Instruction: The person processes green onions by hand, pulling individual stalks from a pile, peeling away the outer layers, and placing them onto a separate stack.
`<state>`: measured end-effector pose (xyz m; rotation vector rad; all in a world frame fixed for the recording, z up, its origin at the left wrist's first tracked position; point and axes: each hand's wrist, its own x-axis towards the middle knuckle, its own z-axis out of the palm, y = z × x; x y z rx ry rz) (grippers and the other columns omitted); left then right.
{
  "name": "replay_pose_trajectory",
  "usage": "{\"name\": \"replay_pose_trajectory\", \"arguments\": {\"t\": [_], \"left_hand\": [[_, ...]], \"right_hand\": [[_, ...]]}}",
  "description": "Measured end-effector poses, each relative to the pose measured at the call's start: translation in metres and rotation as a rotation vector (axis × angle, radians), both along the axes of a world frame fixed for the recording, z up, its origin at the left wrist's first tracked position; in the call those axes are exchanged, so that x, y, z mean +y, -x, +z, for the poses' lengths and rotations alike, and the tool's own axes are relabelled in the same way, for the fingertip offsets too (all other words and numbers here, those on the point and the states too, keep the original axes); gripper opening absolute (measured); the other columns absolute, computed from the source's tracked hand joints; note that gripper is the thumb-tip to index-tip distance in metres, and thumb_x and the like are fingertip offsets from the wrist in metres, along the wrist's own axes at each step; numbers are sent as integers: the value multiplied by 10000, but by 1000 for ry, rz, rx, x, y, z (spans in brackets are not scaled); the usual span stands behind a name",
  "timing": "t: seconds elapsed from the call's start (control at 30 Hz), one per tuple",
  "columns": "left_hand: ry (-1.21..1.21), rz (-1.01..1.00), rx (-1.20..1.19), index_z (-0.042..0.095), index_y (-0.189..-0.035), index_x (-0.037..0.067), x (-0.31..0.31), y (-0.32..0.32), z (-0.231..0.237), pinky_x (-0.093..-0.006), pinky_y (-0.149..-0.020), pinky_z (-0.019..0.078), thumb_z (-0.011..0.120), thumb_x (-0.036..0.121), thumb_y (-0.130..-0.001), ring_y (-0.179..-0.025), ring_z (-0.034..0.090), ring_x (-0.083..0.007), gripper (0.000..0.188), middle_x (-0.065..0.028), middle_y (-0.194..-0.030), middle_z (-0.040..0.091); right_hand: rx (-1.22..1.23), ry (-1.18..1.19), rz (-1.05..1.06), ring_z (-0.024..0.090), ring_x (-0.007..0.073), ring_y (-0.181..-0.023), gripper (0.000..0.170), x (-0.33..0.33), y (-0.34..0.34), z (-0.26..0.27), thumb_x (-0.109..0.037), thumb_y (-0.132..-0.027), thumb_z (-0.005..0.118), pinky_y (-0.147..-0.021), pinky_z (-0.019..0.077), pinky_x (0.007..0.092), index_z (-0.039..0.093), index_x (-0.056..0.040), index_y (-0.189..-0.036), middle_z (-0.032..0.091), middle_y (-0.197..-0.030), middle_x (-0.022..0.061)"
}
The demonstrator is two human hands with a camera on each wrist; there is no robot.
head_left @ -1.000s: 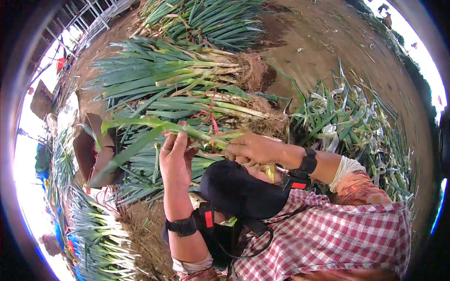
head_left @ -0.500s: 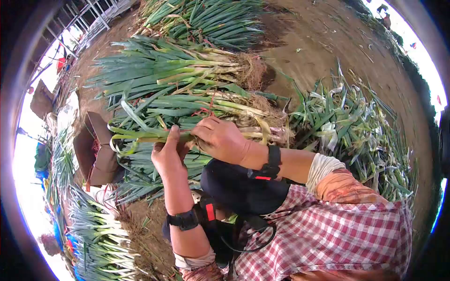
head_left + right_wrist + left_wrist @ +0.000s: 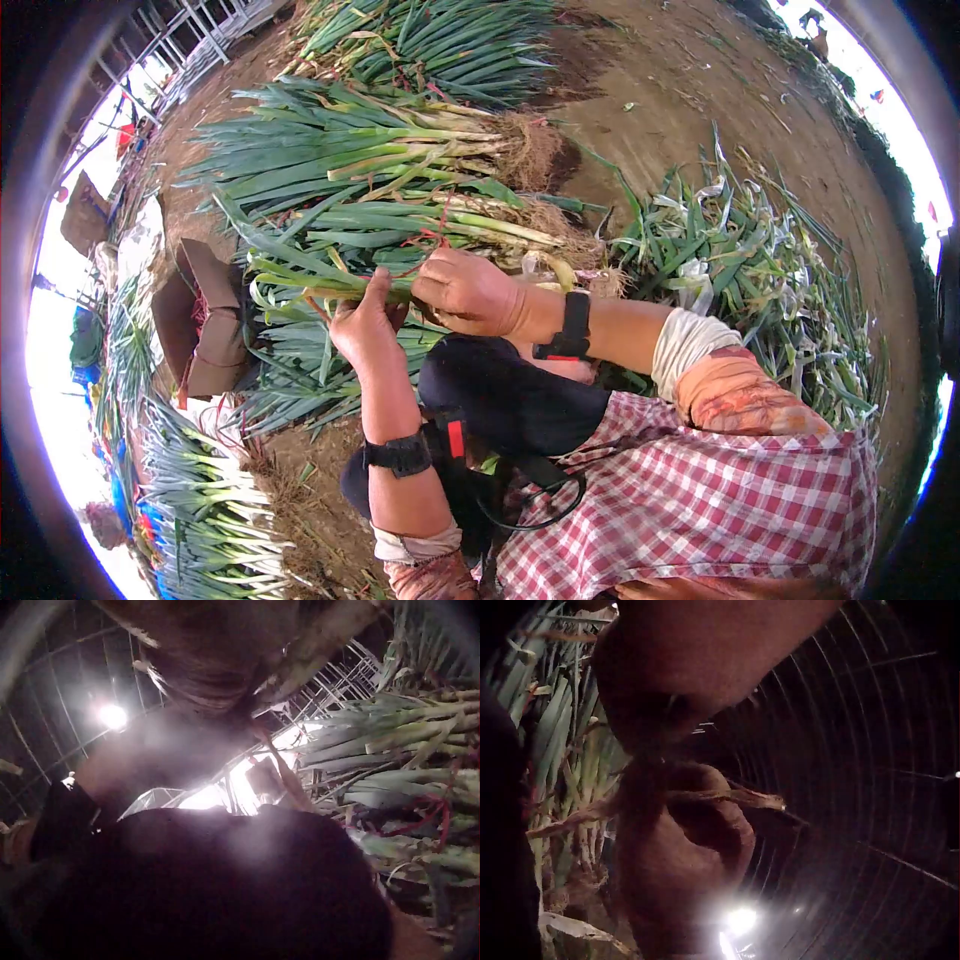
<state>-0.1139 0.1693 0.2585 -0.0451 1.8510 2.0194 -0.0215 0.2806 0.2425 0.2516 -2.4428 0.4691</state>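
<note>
Well, 1 green stalk (image 3: 300,275) is held above the bundles (image 3: 380,145), pinched by the left hand (image 3: 368,322), with the right hand (image 3: 472,292) curled round its end. Toward the ground's (image 3: 660,100) left edge sits a cardboard box (image 3: 218,350); toward its right, a leaf heap (image 3: 735,265).

Red-and-white checked cloth (image 3: 700,500).

Bundles of green onions (image 3: 340,150), roots still on, lie across a bare dirt floor (image 3: 680,90) at an outdoor or open-sided produce-sorting area. Loose leaves (image 3: 740,270) are heaped at right, an open cardboard box (image 3: 205,315) sits at left, and metal framing (image 3: 190,40) rises at upper left, with bright daylight along both edges.
</note>
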Motion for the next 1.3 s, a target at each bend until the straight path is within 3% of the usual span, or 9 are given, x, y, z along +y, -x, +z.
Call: {"name": "replay_pose_trajectory", "arguments": {"t": [0.27, 0.43, 0.67, 0.83, 0.87, 0.93, 1.03, 1.17, 1.3], "left_hand": [[-44, 77, 68, 563, -780, 33, -2, 9, -3, -227, -481, 458, 692, 96, -691, -541, 529, -105, 169, -23, -693, 570], [-136, 172, 48, 554, -759, 47, -28, 36, 12, -234, -489, 467, 684, 84, -702, -535, 535, -115, 147, -31, -692, 573], [-186, 200, 43, 555, -779, 60, -50, 43, 22, -236, -548, 486, 683, 89, -704, -588, 548, -117, 151, -34, -732, 580], [-191, 180, 72, 548, -787, 44, -42, 40, 22, -234, -546, 495, 683, 88, -706, -586, 549, -129, 164, -42, -746, 571], [-204, 161, 69, 546, -785, 41, -38, 37, 22, -236, -540, 496, 683, 87, -706, -584, 549, -130, 165, -44, -744, 569], [-186, 146, 61, 544, -781, 44, -34, 33, 21, -239, -538, 497, 679, 84, -709, -586, 551, -131, 158, -40, -735, 565], [-182, 115, 30, 557, -817, 46, -33, 24, 23, -239, -531, 495, 681, 86, -706, -607, 564, -129, 171, -34, -752, 575], [-232, 131, 50, 562, -828, 53, -41, 26, 26, -233, -530, 502, 680, 97, -709, -602, 560, -120, 173, -24, -741, 576], [-241, 134, 45, 547, -784, 51, -45, 32, 23, -263, -574, 524, 669, 90, -720, -582, 546, -113, 143, -20, -712, 561]], "right_hand": [[-224, -7, 7, 514, 284, -685, 204, 29, -28, -24, -168, -641, 594, -601, 431, 374, 483, -54, -767, 464, -717, 96], [-643, 143, -537, 565, 331, -752, 251, 99, -105, -58, -154, -645, 584, -648, 452, 397, 580, -63, -879, 577, -769, 159], [-903, 251, -1261, 575, 350, -804, 362, 227, -262, -89, -168, -662, 618, -704, 460, 404, 564, 1, -978, 589, -870, 209], [-403, 78, -944, 566, 329, -856, 432, 167, -161, -23, -283, -739, 614, -719, 455, 394, 522, -15, -1066, 575, -941, 210], [-293, 223, -764, 560, 330, -863, 389, 133, -126, 7, -283, -745, 609, -736, 447, 391, 538, -31, -1033, 574, -953, 194], [-128, 107, -476, 532, 321, -836, 283, 89, -73, 16, -262, -760, 590, -714, 424, 405, 545, -47, -939, 565, -877, 158], [-185, 199, -247, 534, 319, -794, 228, 27, -18, 7, -246, -785, 561, -665, 417, 415, 532, -70, -927, 553, -803, 136], [-211, 371, -157, 554, 330, -607, 212, 4, 6, -9, -288, -787, 530, -530, 418, 432, 504, -78, -786, 542, -627, 134], [-126, 386, -106, 547, 346, -625, 181, -2, 5, -7, -269, -808, 507, -538, 413, 440, 511, -89, -791, 552, -634, 138]]}}
